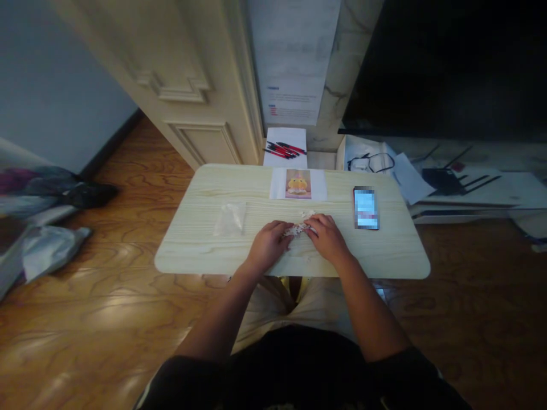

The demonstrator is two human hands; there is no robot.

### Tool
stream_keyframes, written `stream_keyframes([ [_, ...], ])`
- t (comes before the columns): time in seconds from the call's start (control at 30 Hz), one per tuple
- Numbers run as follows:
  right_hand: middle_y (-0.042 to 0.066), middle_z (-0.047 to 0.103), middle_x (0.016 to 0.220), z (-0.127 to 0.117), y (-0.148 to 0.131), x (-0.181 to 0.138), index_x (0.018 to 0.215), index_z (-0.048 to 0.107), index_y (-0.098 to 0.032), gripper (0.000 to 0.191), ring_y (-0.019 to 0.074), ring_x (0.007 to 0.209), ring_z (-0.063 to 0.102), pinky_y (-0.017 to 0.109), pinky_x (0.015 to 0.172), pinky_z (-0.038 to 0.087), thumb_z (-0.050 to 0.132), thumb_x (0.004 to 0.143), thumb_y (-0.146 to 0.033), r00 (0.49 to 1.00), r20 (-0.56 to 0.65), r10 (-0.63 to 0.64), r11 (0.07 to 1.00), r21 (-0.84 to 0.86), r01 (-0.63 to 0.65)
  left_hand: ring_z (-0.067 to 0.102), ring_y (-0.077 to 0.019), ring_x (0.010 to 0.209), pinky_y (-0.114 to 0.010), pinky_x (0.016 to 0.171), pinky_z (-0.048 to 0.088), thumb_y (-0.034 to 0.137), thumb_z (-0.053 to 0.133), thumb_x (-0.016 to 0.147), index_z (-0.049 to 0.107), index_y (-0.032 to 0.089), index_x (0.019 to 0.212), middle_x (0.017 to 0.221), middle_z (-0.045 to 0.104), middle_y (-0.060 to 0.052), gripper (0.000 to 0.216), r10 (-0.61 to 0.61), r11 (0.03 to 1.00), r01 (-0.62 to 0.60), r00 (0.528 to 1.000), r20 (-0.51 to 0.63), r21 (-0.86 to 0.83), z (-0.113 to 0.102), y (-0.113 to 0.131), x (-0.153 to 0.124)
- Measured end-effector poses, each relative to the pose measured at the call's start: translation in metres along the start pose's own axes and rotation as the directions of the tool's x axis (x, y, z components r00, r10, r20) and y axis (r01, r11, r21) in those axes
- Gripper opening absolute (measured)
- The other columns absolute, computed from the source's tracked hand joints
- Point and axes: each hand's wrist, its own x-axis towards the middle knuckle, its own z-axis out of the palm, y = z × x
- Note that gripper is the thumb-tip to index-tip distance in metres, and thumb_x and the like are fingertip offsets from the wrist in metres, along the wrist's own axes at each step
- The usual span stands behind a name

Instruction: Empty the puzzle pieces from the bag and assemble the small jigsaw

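Touching a heap of small white pieces from both sides, the fingers of the left hand and right hand are bent inward, low over the desk. Whether any fingertip grips a single piece I cannot tell; the pieces are too small and partly covered. The heap lies directly between the two sets of fingers, with a looser scatter just beyond the right ones.

As far as can be judged, the work is at an early stage: the pieces lie loose and crowded, no joined or ordered section shows, and nearly all the sorting or arranging seems left to do. A clear plastic bag lies flat to the left of the fingers, apart from the heap.

As for writing, little can be read. Straight ahead of the fingers, a printed sheet bears a picture of a yellow-orange figure, with no legible words. Farther beyond hangs a wall notice whose blue and red headings and fine lines are too blurred to read. Right of the fingers, the phone's lit screen is pixelated. No brand is readable.
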Motion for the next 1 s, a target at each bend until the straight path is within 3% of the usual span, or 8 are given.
stream_keyframes([
  [0.2, 0.011, 0.066, 0.126, -0.013, -0.017, -0.012, 0.124, 0.070, -0.023, 0.029, 0.0292, 0.120, 0.054, 0.047, 0.106, 0.044, 0.062, 0.097, -0.022, 0.998, -0.036, 0.057, 0.996, -0.065, -0.060, 0.066, -0.0236, 0.103, -0.039, 0.095, 0.055, 0.037, 0.074, 0.088, 0.074, 0.024, 0.115, 0.110, 0.070, -0.006, 0.030, -0.026, 0.996, 0.030, 0.999, -0.047, 0.089, -0.015, -0.013, -0.016],
  [0.4, 0.006, 0.070, 0.106, -0.020, -0.034, -0.034, 0.103, 0.074, -0.023, 0.017, 0.0254, 0.108, 0.061, 0.041, 0.100, 0.046, 0.076, 0.088, -0.030, 0.980, 0.199, 0.000, 0.999, -0.033, 0.007, 0.065, -0.0224, 0.096, -0.039, 0.092, 0.054, 0.029, 0.057, 0.098, 0.078, 0.024, 0.105, 0.104, 0.072, -0.007, 0.022, 0.043, 0.977, -0.052, 0.998, 0.049, 0.204, -0.018, -0.016, -0.015],
  [0.57, 0.006, 0.069, 0.107, -0.018, -0.031, -0.039, 0.098, 0.072, -0.023, 0.011, 0.0248, 0.109, 0.061, 0.041, 0.099, 0.044, 0.077, 0.090, -0.028, 0.978, 0.204, 0.040, 0.997, -0.073, -0.026, 0.068, -0.0230, 0.098, -0.038, 0.092, 0.055, 0.033, 0.049, 0.103, 0.075, 0.022, 0.111, 0.104, 0.075, -0.008, 0.029, -0.005, 0.977, 0.001, 1.000, 0.018, 0.212, -0.021, -0.012, -0.009],
  [0.73, 0.004, 0.068, 0.100, -0.014, -0.033, -0.026, 0.095, 0.066, -0.022, 0.008, 0.0221, 0.100, 0.061, 0.036, 0.092, 0.045, 0.072, 0.092, -0.018, 0.985, 0.166, 0.055, 0.998, -0.024, -0.052, 0.070, -0.0235, 0.096, -0.038, 0.092, 0.056, 0.033, 0.050, 0.102, 0.074, 0.021, 0.113, 0.103, 0.077, -0.007, 0.029, -0.108, 0.976, 0.112, 0.994, -0.034, 0.187, -0.023, -0.020, -0.004],
  [0.87, 0.002, 0.066, 0.096, -0.007, -0.046, -0.002, 0.093, 0.063, -0.022, 0.009, 0.0184, 0.091, 0.061, 0.030, 0.084, 0.045, 0.065, 0.094, -0.013, 0.994, 0.109, -0.013, 0.994, 0.109, 0.001, 0.070, -0.0223, 0.097, -0.036, 0.092, 0.056, 0.033, 0.051, 0.101, 0.075, 0.021, 0.109, 0.103, 0.075, -0.007, 0.028, -0.099, 0.981, 0.107, 0.993, -0.057, 0.162, -0.026, -0.029, -0.005],
  [1.0, 0.004, 0.066, 0.100, 0.004, -0.058, 0.024, 0.095, 0.065, -0.022, 0.011, 0.0188, 0.097, 0.061, 0.030, 0.089, 0.046, 0.062, 0.095, -0.011, 0.990, 0.094, -0.102, 0.980, 0.181, 0.084, 0.069, -0.0213, 0.099, -0.036, 0.091, 0.057, 0.034, 0.052, 0.100, 0.074, 0.021, 0.114, 0.107, 0.073, -0.008, 0.029, -0.113, 0.983, 0.131, 0.984, -0.139, 0.129, -0.031, -0.030, -0.017],
])
